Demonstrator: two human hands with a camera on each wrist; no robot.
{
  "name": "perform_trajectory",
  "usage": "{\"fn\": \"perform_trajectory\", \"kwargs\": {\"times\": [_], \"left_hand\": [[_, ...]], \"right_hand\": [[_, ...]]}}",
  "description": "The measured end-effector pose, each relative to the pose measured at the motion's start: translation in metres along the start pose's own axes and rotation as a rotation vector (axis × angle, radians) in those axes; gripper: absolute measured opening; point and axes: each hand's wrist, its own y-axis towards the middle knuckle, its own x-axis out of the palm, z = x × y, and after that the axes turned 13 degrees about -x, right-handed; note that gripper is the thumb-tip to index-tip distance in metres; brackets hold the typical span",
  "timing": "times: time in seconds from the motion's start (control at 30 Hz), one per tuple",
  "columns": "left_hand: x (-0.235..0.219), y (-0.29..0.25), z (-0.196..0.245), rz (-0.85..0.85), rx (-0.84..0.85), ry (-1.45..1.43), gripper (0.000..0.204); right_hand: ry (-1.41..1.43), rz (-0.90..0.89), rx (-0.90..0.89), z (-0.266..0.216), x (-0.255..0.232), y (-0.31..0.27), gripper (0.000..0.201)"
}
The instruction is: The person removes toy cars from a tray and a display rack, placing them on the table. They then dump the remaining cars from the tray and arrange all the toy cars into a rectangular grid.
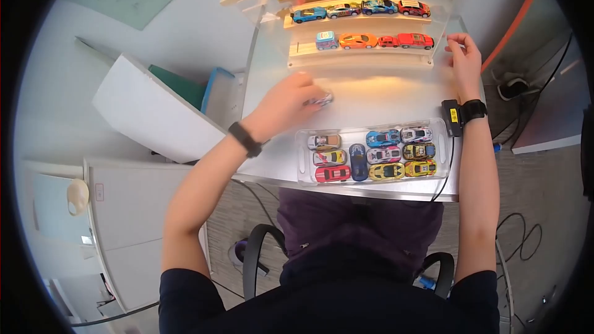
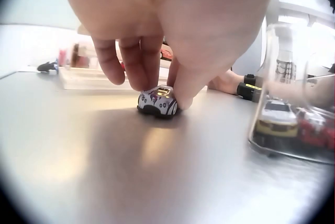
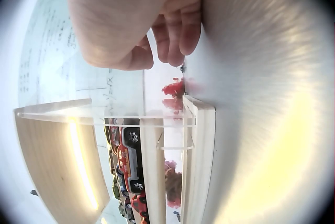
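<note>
My left hand [image 1: 289, 104] pinches a small white and purple toy car [image 1: 322, 99] between thumb and fingers, left of the table's middle. In the left wrist view the car [image 2: 158, 102] is low over the grey tabletop, its front facing the camera; whether its wheels touch is unclear. My right hand [image 1: 465, 62] is beside the right end of the display shelf [image 1: 362, 60], fingers loosely bent and holding nothing. The right wrist view shows the hand [image 3: 141, 25] near the shelf's clear side panel [image 3: 104, 112].
A clear tray [image 1: 301, 161] with several toy cars lies near the table's front edge. Three shelf tiers hold several cars, among them an orange one [image 1: 357, 41]. A white box-like panel [image 1: 154, 111] stands left of the table. A black cable [image 1: 450, 170] hangs from the right wrist camera.
</note>
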Motion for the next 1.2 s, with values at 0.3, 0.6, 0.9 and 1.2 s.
{"fn": "perform_trajectory", "kwargs": {"times": [0.3,0.6,0.9,1.2], "left_hand": [[-0.026,-0.150,-0.030,0.121,-0.304,0.032,0.024],[-0.011,-0.068,-0.023,0.069,-0.140,-0.026,0.024],[0.012,-0.006,-0.011,0.106,0.013,-0.026,0.023],[-0.020,-0.155,-0.029,0.121,-0.234,0.043,0.028]], "right_hand": [[-0.007,-0.004,0.020,-0.001,-0.001,0.001,0.015],[-0.033,0.007,0.027,-0.004,0.001,0.002,0.014],[-0.047,-0.023,0.008,0.000,-0.004,0.002,0.013],[-0.028,0.004,-0.053,0.005,-0.001,0.001,0.018]]}}
